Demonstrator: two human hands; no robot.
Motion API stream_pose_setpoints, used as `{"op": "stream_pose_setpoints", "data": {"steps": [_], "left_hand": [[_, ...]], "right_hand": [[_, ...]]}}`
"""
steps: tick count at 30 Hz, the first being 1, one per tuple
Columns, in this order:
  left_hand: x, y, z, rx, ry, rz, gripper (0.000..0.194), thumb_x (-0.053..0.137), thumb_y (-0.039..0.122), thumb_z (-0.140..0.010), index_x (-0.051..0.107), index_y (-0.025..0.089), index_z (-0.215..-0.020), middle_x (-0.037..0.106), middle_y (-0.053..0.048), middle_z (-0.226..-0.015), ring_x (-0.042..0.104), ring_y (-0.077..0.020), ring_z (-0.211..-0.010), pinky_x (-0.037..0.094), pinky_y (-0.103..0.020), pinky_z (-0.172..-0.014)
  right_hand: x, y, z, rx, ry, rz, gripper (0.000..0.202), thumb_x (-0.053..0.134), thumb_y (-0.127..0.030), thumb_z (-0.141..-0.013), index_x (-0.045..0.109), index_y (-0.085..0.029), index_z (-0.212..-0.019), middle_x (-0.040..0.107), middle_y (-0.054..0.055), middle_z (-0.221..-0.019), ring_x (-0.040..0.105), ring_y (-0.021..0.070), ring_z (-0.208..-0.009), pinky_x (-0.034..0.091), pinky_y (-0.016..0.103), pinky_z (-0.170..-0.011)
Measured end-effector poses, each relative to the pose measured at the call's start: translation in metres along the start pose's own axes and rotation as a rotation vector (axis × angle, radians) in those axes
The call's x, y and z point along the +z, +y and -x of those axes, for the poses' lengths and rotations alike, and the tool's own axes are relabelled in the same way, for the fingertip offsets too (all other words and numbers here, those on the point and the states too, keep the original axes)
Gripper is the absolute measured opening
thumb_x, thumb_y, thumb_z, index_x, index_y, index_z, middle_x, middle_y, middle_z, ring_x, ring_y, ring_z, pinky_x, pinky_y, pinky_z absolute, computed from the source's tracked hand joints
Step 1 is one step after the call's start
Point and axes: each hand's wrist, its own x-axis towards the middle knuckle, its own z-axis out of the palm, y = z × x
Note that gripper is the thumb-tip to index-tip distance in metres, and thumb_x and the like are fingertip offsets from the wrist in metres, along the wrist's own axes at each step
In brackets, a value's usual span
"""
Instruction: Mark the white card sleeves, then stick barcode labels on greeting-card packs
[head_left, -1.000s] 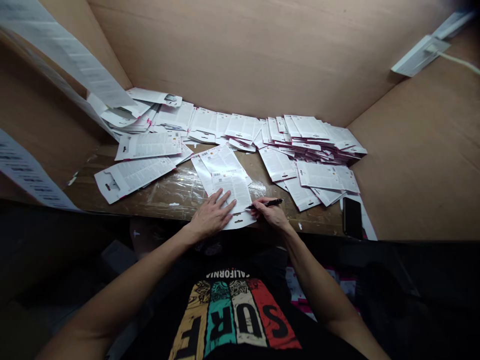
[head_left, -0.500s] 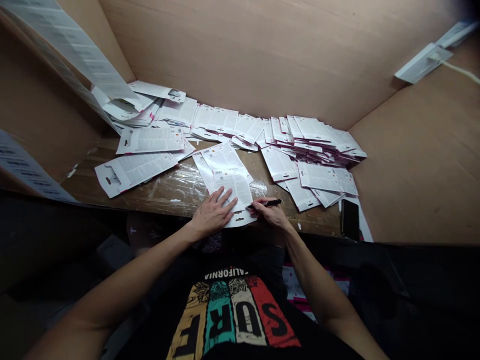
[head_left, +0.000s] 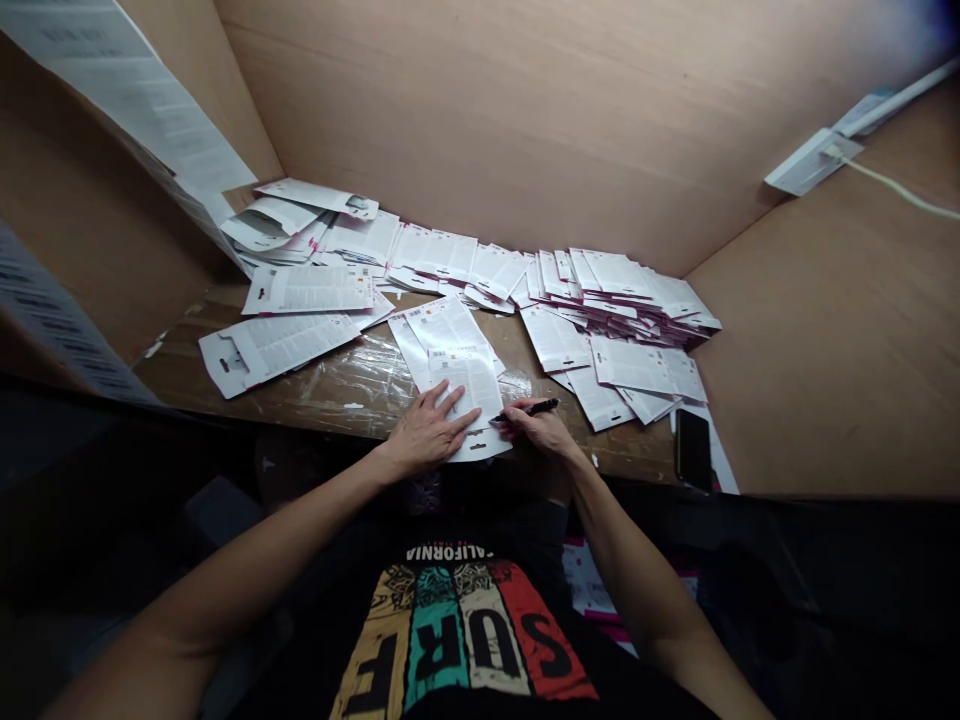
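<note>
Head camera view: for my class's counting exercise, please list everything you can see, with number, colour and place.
hang-hole packet: one, white, under the left hand
pen: one, black, in the right hand
other packets: many, too overlapped to count, white with pink edges, across the table
table: one, brown, centre
phone: one, black, table's right end
printed paper strips: count unclear, white, left
socket strip: one, white, upper right
cable: one, white, plugged into it
panels: several, tan, around the table
packages: count unclear, white and pink, below the table
T-shirt: one, black with coloured print, bottom
hands: two, bare, front centre
</note>
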Motion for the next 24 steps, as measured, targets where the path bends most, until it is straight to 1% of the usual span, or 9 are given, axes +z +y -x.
{"op": "stream_pose_setpoints", "data": {"steps": [4,8,9,12,14,17,20,22,24], "left_hand": [[0.002,0.0,0.0,0.002,0.001,-0.006,0.05,0.055,0.043,-0.104,0.059,0.039,-0.154,0.047,-0.008,-0.168,0.036,-0.0433,-0.156,0.035,-0.061,-0.121],[0.002,0.0,0.0,-0.01,-0.005,-0.01,0.051,0.056,0.045,-0.104,0.058,0.04,-0.154,0.047,-0.007,-0.168,0.036,-0.0433,-0.156,0.033,-0.064,-0.121],[0.002,0.0,0.0,-0.011,-0.005,-0.015,0.051,0.056,0.045,-0.104,0.058,0.04,-0.154,0.047,-0.007,-0.168,0.036,-0.0433,-0.155,0.033,-0.064,-0.121],[0.002,0.0,0.0,0.0,0.002,-0.022,0.051,0.056,0.044,-0.104,0.058,0.038,-0.154,0.047,-0.008,-0.167,0.036,-0.0423,-0.156,0.033,-0.061,-0.123],[0.0,0.0,0.0,0.004,0.0,-0.026,0.05,0.055,0.044,-0.105,0.058,0.037,-0.154,0.047,-0.008,-0.167,0.035,-0.0418,-0.157,0.034,-0.059,-0.122],[-0.003,0.002,0.0,-0.016,-0.038,-0.039,0.051,0.053,0.046,-0.106,0.055,0.04,-0.156,0.045,-0.007,-0.169,0.035,-0.0414,-0.157,0.036,-0.062,-0.12],[-0.006,0.002,0.0,-0.033,-0.084,-0.049,0.051,0.051,0.05,-0.106,0.055,0.039,-0.156,0.042,-0.008,-0.171,0.033,-0.0409,-0.158,0.036,-0.063,-0.119],[-0.008,0.001,0.001,-0.025,-0.107,-0.04,0.056,0.052,0.06,-0.104,0.058,0.035,-0.154,0.04,-0.01,-0.172,0.03,-0.0417,-0.16,0.035,-0.062,-0.121],[-0.009,0.0,0.001,-0.008,-0.133,-0.016,0.072,0.055,0.075,-0.097,0.057,0.031,-0.155,0.036,-0.013,-0.174,0.027,-0.044,-0.161,0.033,-0.064,-0.122]], "right_hand": [[-0.002,-0.001,0.001,-0.001,-0.023,0.037,0.048,0.085,-0.062,-0.078,0.075,-0.018,-0.093,0.082,0.009,-0.082,0.079,0.0238,-0.071,0.063,0.033,-0.066],[-0.006,-0.009,0.005,0.029,-0.173,0.094,0.039,0.086,-0.053,-0.078,0.076,-0.017,-0.086,0.08,0.007,-0.08,0.076,0.0223,-0.071,0.062,0.034,-0.071],[-0.006,-0.011,0.006,0.037,-0.18,0.076,0.036,0.086,-0.051,-0.078,0.075,-0.017,-0.083,0.078,0.005,-0.077,0.073,0.0211,-0.068,0.061,0.033,-0.07],[-0.005,-0.018,0.006,0.024,-0.073,0.005,0.031,0.079,-0.048,-0.081,0.071,-0.019,-0.079,0.07,0.002,-0.068,0.065,0.0175,-0.06,0.055,0.03,-0.062],[-0.002,-0.022,0.006,-0.032,-0.027,0.052,0.029,0.071,-0.046,-0.087,0.065,-0.02,-0.077,0.066,0.001,-0.066,0.062,0.0171,-0.062,0.052,0.029,-0.062],[0.004,-0.027,0.004,-0.211,-0.045,0.333,0.027,0.059,-0.042,-0.097,0.062,-0.021,-0.08,0.067,0.003,-0.074,0.063,0.0192,-0.073,0.052,0.03,-0.07],[0.013,-0.026,0.001,-0.397,-0.123,0.777,0.015,0.06,-0.033,-0.099,0.068,-0.02,-0.1,0.071,0.008,-0.104,0.065,0.0221,-0.094,0.05,0.032,-0.085],[0.021,-0.023,0.0,-0.404,-0.145,1.027,0.015,0.06,-0.028,-0.101,0.067,-0.019,-0.111,0.069,0.011,-0.117,0.064,0.0233,-0.102,0.048,0.032,-0.088],[0.028,-0.019,0.002,-0.362,-0.12,1.189,0.017,0.055,-0.026,-0.104,0.066,-0.018,-0.115,0.068,0.013,-0.118,0.064,0.0242,-0.1,0.048,0.032,-0.085]]}}
